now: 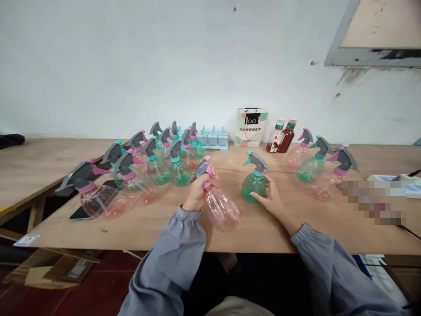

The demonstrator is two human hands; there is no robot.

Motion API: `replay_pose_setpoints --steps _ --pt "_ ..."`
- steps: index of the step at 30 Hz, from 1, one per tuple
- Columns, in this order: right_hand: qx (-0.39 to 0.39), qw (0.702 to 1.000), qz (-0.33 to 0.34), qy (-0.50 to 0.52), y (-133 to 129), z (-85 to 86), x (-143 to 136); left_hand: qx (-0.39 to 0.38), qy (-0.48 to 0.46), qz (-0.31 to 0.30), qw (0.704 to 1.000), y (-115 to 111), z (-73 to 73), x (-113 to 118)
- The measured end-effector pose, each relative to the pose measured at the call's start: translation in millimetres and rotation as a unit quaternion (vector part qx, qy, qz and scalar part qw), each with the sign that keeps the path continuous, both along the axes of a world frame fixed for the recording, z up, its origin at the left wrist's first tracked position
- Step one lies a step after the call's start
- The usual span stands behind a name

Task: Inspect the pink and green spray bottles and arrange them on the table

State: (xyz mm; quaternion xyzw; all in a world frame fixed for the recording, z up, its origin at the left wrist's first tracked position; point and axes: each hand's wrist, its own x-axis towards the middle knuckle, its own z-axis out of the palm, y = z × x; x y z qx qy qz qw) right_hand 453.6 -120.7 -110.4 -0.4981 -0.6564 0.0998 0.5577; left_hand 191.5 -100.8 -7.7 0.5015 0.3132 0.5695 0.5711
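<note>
"Starting with the left hand [197,189], what is held?"

"A pink spray bottle [222,208] is gripped by it. The fingers are closed round the neck, under the trigger, and the bottle is tilted, its base turned toward the near edge of the bench [115,237]. Whether the bench is touched by that base cannot be told."

"And how is the right hand [272,198] placed?"

"It is loosely curved round the right side of a green spray bottle [251,188], the thumb laid across the front. That bottle is held upright near the middle of the bench, farther from the near edge than the pink one."

"What else is carried?"

"Toward the left edge, a crowd of pink and green spray bottles [179,172] is gathered; toward the right edge, three more spray bottles [311,170] are grouped. Along the far edge, a paper bag [248,136] is set between a pale blue tray [213,139] and two bottles of red liquid [287,140]."
</note>
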Motion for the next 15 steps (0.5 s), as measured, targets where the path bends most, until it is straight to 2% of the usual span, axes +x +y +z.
replay_pose_setpoints --steps 9,15 --pt "0.001 1.0 0.001 0.005 1.9 -3.4 0.5 -0.015 0.002 -0.03 0.999 -2.8 4.9 -0.9" --pt "0.004 1.0 0.003 0.003 2.0 -2.3 0.8 -0.043 0.008 -0.048 0.998 -14.8 5.2 -4.4"
